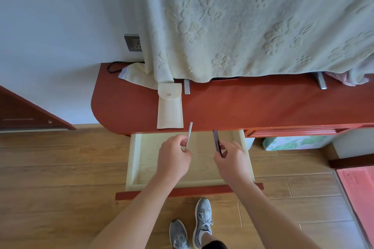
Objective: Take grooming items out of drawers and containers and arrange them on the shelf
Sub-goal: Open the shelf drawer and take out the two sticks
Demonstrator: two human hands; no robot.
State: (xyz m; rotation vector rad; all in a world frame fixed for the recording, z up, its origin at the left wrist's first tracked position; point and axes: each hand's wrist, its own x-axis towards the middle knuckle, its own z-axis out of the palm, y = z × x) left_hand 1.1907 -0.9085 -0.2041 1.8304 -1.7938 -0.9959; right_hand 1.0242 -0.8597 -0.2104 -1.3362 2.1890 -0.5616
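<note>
Hands hang over the open drawer (137, 157), and I see one thin grooming tool in each. My guess is that both tools came out of the drawer and are going up to the red surface (263, 103), so they are held by their near ends with the far ends free to be laid down.

The left hand (174, 159) has its fingers (183, 143) pinching the near end of a flat silver tool (189, 135). Its long side runs away from me. Its tip points at the surface and leans a bit to the right, just beside the bottom corner of the cream pouch (170, 111).

The right hand (232, 161) pinches the near end of a dark tool (215, 139). This one also points away from me, with its tip by the front edge of the surface, leaning a little left. I cannot tell what kind of tool either one is.

The pouch lies flat on the surface with its flap snapped shut, under the edge of a hanging towel (242, 26).
</note>
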